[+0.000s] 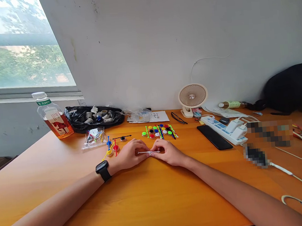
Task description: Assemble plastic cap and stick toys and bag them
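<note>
Both hands meet over the middle of the table. My left hand (130, 155), with a black watch on the wrist, is closed in a pinch at a thin white arrow spinner (143, 152). From the other side my right hand (170, 153) pinches the same spinner; the fingers partly hide its centre. The arrow lies roughly level, pointing sideways. Left of my left hand stand spinners with round bases: a red one (115, 148), a yellow one (109, 153), a blue one (108, 143) and a black one (122, 138). Beyond my hands lie several loose coloured discs and arrows (164, 132).
A clear plastic bag of parts (94, 138), a drink bottle (59, 123) and a black bag (74, 122) are at the left. Papers (159, 116) and a small fan (193, 95) stand near the wall. A phone (214, 137), power strip (224, 130) and cables occupy the right.
</note>
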The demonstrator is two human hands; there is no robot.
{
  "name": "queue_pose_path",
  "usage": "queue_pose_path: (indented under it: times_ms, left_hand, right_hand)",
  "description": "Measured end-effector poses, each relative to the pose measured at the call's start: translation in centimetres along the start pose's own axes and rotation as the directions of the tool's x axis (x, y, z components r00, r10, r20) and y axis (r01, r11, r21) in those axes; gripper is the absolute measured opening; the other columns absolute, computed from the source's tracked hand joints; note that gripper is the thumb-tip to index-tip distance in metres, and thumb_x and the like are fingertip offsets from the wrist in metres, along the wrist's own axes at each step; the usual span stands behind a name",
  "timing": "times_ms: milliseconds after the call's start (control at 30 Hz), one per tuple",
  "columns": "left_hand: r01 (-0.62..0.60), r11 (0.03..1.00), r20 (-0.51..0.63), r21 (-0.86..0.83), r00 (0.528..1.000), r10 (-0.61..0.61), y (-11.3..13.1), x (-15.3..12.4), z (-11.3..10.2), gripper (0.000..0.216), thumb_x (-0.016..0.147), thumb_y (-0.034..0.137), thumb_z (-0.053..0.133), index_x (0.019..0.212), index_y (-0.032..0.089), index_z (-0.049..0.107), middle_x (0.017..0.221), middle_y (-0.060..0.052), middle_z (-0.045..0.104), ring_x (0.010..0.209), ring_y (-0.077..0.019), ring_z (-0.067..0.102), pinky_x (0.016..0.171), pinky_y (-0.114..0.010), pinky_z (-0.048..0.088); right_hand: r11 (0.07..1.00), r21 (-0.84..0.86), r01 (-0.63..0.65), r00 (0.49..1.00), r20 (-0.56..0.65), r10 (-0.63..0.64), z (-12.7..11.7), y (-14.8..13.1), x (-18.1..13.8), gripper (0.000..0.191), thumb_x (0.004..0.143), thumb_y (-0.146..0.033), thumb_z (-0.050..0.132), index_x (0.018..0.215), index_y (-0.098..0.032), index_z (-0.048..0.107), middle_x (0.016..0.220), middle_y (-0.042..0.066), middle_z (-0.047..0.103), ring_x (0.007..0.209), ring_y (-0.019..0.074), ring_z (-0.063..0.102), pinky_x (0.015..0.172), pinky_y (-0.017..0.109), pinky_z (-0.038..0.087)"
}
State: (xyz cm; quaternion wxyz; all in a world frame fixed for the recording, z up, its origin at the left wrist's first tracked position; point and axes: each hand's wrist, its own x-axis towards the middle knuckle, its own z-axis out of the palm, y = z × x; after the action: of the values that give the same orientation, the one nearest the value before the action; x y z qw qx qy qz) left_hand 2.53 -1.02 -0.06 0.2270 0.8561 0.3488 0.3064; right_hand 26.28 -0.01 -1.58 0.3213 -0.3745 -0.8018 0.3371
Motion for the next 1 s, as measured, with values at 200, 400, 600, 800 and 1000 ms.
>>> queue_pose_path:
  times_ms: [200,400,600,800,1000]
  left_hand:
    - [-0.039,0.972,0.005,0.231,0.999,0.039,0.8,-0.2,-0.1,0.020,0.098,0.037,0.064,0.104,0.031,0.083,0.107,-0.005,0.077,0.098,-0.0248,0.068,0.086,-0.038,0.054]
    - [-0.030,0.965,-0.002,0.262,0.999,0.032,0.9,-0.2,0.1,0.021,0.099,0.037,0.063,0.102,0.031,0.083,0.107,-0.004,0.077,0.095,-0.0243,0.068,0.085,-0.037,0.053]
    - [-0.059,0.962,-0.001,0.266,0.998,0.061,0.8,-0.3,0.2,0.024,0.102,0.038,0.059,0.106,0.030,0.082,0.107,-0.005,0.076,0.095,-0.0241,0.067,0.085,-0.038,0.053]
    - [-0.073,0.968,-0.004,0.242,0.997,0.076,0.6,-0.4,0.4,0.025,0.104,0.038,0.057,0.101,0.027,0.080,0.104,-0.007,0.076,0.095,-0.0240,0.067,0.086,-0.038,0.053]
    - [-0.033,0.981,-0.054,0.191,0.998,0.044,0.7,-0.6,0.5,0.018,0.099,0.039,0.064,0.106,0.024,0.072,0.104,-0.007,0.074,0.096,-0.0241,0.066,0.085,-0.038,0.053]
  right_hand:
    - [1.000,-0.007,-0.011,1.000,0.012,0.011,0.0,-0.1,0.3,0.027,0.088,-0.045,0.078,0.082,-0.019,0.075,0.089,0.003,0.063,0.075,0.0154,0.053,0.068,0.029,0.043]
    - [0.999,-0.007,-0.038,0.999,0.039,0.038,-0.1,0.3,0.4,0.018,0.089,-0.037,0.077,0.089,-0.019,0.074,0.092,0.004,0.068,0.079,0.0168,0.058,0.071,0.029,0.046]
    - [0.999,0.023,-0.043,0.998,0.048,0.042,-0.3,1.1,0.3,0.011,0.090,-0.023,0.069,0.098,-0.019,0.075,0.101,0.005,0.069,0.085,0.0174,0.064,0.078,0.030,0.051]
    - [1.000,0.002,-0.020,0.999,0.045,0.020,-0.6,0.5,0.1,0.013,0.090,-0.027,0.071,0.099,-0.019,0.077,0.099,0.006,0.070,0.088,0.0189,0.064,0.079,0.031,0.052]
    - [0.983,0.142,-0.115,0.991,-0.059,0.124,-1.0,0.6,0.7,0.029,0.094,-0.045,0.067,0.096,-0.017,0.074,0.084,0.004,0.071,0.066,0.0140,0.058,0.062,0.027,0.046]
